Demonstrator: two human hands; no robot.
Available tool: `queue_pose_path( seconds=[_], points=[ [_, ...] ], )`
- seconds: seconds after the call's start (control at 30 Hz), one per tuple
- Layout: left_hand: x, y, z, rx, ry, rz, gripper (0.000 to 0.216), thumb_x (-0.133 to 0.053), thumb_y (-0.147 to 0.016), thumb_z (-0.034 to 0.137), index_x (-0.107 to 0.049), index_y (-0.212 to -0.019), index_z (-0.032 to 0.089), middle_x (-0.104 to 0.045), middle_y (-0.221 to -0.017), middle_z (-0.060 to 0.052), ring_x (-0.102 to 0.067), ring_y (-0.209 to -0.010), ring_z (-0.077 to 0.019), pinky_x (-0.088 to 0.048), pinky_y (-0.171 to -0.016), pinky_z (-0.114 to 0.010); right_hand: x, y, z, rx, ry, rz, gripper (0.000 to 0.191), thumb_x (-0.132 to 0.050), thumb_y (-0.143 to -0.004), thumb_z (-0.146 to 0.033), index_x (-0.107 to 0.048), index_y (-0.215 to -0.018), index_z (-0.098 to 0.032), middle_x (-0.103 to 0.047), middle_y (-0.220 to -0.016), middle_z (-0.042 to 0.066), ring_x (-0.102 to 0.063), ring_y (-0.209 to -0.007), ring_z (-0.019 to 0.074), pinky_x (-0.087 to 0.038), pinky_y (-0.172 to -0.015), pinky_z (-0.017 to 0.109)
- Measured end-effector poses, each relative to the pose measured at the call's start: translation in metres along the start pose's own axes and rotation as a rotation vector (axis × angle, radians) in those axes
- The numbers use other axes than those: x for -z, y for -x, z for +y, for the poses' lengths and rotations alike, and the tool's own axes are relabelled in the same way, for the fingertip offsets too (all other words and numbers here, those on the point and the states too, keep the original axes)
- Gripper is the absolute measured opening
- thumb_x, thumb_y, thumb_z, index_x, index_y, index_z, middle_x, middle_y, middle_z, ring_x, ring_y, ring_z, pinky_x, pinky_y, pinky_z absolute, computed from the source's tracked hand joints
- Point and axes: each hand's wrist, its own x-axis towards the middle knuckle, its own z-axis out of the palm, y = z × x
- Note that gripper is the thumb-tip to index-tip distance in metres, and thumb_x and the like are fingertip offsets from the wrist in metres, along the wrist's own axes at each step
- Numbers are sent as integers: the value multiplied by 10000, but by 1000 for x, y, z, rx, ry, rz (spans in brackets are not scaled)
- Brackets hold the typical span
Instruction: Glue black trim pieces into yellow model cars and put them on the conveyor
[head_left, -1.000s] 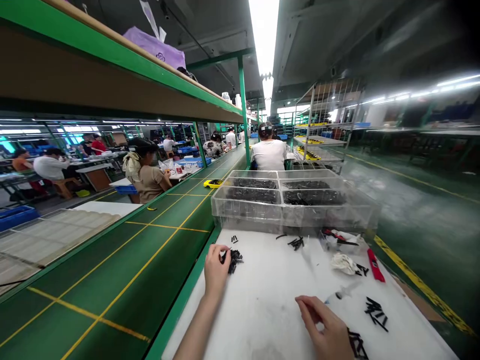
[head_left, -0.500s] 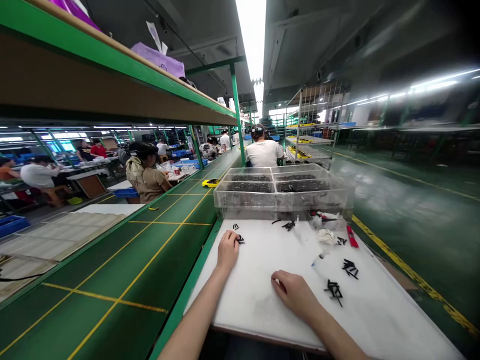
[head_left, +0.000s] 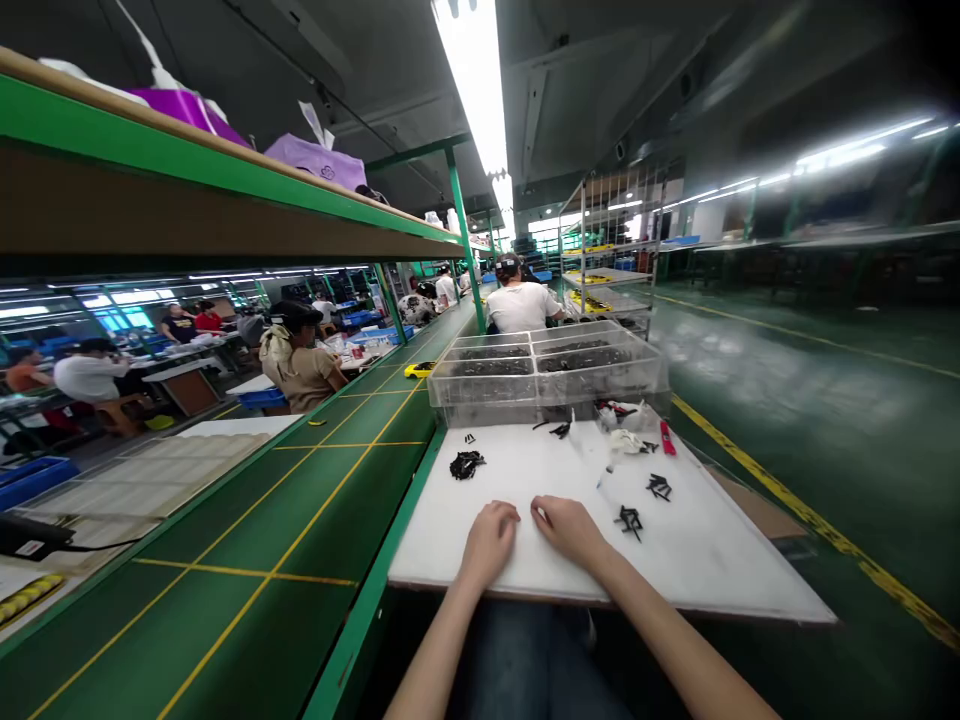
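My left hand (head_left: 491,540) and my right hand (head_left: 570,527) rest close together on the near part of the white work board (head_left: 697,550), fingertips almost meeting. Both have curled fingers pinched toward each other; whatever is between them is too small to make out. A small heap of black parts (head_left: 466,464) lies on the board beyond my left hand. More black parts (head_left: 628,519) and another cluster (head_left: 659,486) lie to the right of my right hand.
Clear plastic bins (head_left: 547,375) with dark parts stand at the board's far edge, with a red tool (head_left: 664,438) and white scraps (head_left: 626,441) beside them. A green conveyor belt (head_left: 247,540) runs along the left. Other people sit working further along the line.
My left hand left the heap of black parts and drew back to meet my right hand near the board's front edge. The view pulled back and rose.
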Motion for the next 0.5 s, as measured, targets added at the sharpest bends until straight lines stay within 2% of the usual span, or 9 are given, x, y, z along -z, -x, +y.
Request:
queue_pose_path(
  seconds=[0.2, 0.3, 0.4, 0.5],
  points=[
    [0, -10, -10, 56, 98, -8, 303, -585, -940, 349, -608, -1179, 165, -628, -1205, -92, -629, -1047, -217, -537, -902, -443, 0, -1, 4, -24, 3, -54, 263, -569, -954, -363, -631, -1099, -152, -670, -1058, 58, -656, -924, 175, -554, -841, 396],
    [0, -9, -8, 77, 126, -2, 302, -586, -939, 353, -611, -1172, 163, -630, -1199, -91, -629, -1046, -217, -535, -903, -443, 0, 0, 3, -24, -4, -49, 262, -571, -953, -362, -633, -1095, -150, -672, -1058, 58, -657, -929, 177, -553, -847, 400],
    [4, -7, -3, 84, 153, 5, 241, -588, -938, 341, -639, -1074, 149, -660, -1113, -74, -636, -1013, -204, -525, -906, -437, 0, 0, 1, -24, -3, -19, 239, -557, -961, -357, -646, -1014, -142, -682, -961, 37, -658, -855, 155, -551, -815, 375],
    [7, -7, 0, 92, 184, 16, 151, -507, -937, 204, -652, -917, 169, -684, -1018, -56, -640, -991, -195, -504, -926, -403, 0, -2, -1, -18, -10, 22, 228, -485, -990, -291, -649, -919, -151, -688, -857, 25, -657, -775, 146, -519, -754, 316]
  ],
)
